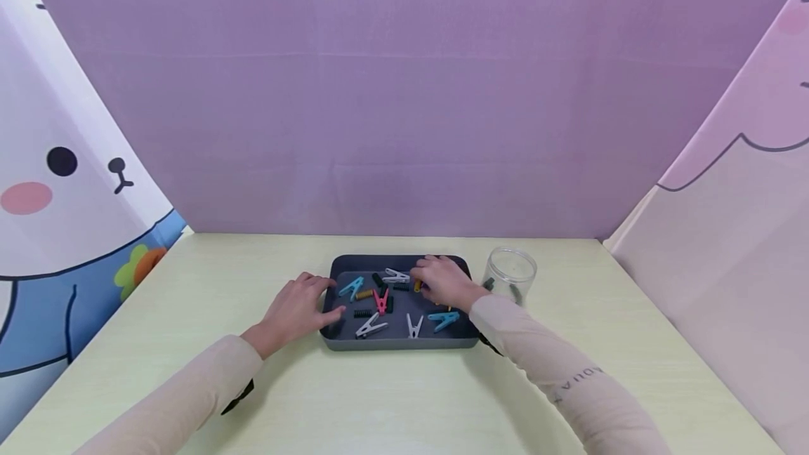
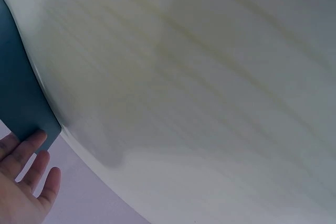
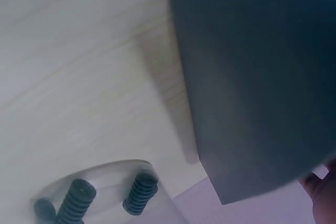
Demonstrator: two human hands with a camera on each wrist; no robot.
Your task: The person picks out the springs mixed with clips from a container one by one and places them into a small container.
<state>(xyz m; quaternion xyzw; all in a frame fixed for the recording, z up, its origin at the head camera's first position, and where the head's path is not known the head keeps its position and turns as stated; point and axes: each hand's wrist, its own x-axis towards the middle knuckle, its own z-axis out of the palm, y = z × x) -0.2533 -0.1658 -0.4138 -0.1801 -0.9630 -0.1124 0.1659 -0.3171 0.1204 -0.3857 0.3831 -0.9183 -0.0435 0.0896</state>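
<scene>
The left hand point(image 1: 296, 311), fingers spread wide and loose, merely touches the near end of the gray tray point(image 1: 401, 345). Right of its fingertips lies a blue clip point(image 1: 352, 288), then a red clip point(image 1: 381, 300) between both hands. The right hand point(image 1: 447, 283) dips into the tray, fingers bent beside a yellow piece point(image 1: 418, 286); whether it pinches that, I cannot tell. Just right of this hand, a clear jar point(image 1: 510, 269) contains dark springs point(image 3: 76, 201).
</scene>
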